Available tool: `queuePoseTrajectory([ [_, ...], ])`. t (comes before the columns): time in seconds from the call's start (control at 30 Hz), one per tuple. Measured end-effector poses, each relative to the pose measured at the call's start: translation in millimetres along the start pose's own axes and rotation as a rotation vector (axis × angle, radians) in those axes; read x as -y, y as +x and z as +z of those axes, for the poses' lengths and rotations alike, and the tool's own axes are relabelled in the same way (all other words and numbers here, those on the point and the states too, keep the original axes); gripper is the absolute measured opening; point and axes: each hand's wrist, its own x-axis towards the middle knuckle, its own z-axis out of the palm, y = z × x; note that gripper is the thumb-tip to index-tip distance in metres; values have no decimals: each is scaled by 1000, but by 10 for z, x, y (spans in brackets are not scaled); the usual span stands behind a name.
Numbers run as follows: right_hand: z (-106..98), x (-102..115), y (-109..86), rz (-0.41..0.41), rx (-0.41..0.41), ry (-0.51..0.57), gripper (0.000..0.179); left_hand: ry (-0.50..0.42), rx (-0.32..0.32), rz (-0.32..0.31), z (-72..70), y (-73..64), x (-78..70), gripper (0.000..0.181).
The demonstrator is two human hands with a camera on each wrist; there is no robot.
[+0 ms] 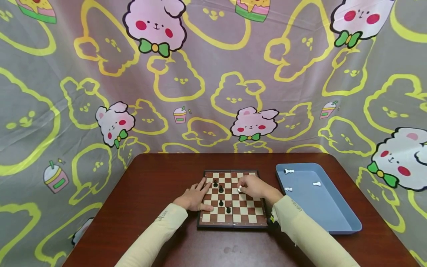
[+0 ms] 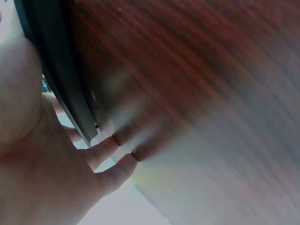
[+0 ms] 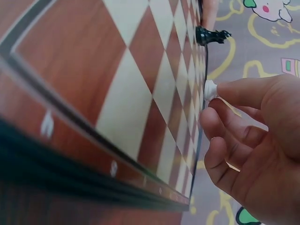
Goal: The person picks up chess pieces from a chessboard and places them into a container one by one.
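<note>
The white piece (image 1: 240, 188) is over the right half of the board (image 1: 245, 219), in the tips of the right hand (image 1: 252, 186). I can't tell if its bottom touches a square. It looks light and hard, maybe plastic, so it should not bend or squash. It may be smooth and a bit slippery. The thin part under the top seems the best place to pinch, softly, with a thumb and a finger.

The right hand is nearly closed at the tips, with just the piece between them. The left hand (image 1: 193, 198) is spread wide at the board's left edge: its thumb lies on the board, and two fingers reach past the edge to the worktop (image 1: 160, 185). It holds no piece. Four black pieces (image 1: 221, 203) stand near it.
</note>
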Motion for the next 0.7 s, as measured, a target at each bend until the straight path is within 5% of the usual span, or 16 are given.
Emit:
queuePoseTrajectory([
  [0.7, -481, -311, -335, -61, -122, -93, 10, -18, -2, 1, -44, -34, -34, 103],
])
